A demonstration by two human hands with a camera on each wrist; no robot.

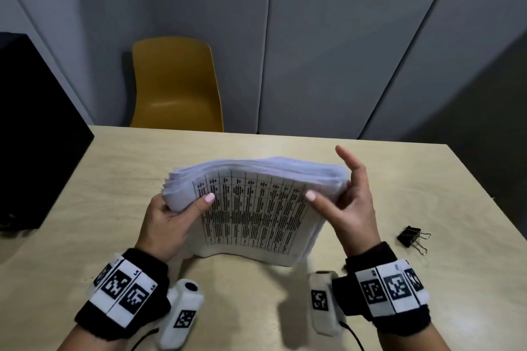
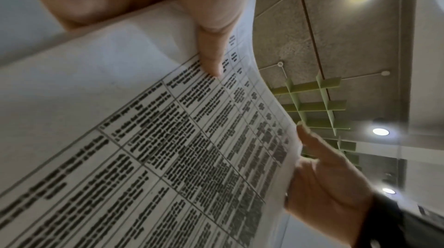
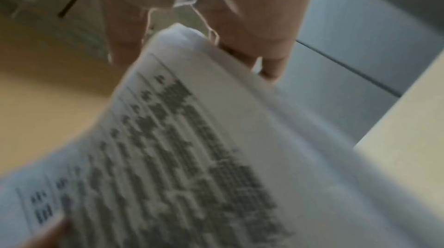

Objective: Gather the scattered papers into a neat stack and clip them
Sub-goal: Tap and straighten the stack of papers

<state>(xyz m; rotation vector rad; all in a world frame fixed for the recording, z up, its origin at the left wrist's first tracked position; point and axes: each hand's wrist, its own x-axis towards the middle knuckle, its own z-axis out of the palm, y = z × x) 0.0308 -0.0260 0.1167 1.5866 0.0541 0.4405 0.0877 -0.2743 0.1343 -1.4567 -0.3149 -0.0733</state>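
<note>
A thick stack of papers [image 1: 251, 214] with a printed table on its front sheet stands on its long edge on the table [image 1: 114, 179], bowed and uneven at the top left. My left hand [image 1: 185, 208] grips the stack's left end, thumb [image 2: 211, 58] on the front sheet and fingers behind. My right hand [image 1: 342, 196] is at the right end, its thumb touching the front sheet and its fingers [image 1: 346, 159] straight and spread, standing off the stack. The right wrist view is blurred and shows the stack [image 3: 192, 157] close up. A black binder clip [image 1: 413, 238] lies on the table to the right of my right hand.
A yellow chair [image 1: 176, 85] stands behind the table's far edge. A black box-like object [image 1: 34, 137] sits at the table's left side. Grey wall panels [image 1: 342, 37] rise behind. Bare tabletop shows around the stack.
</note>
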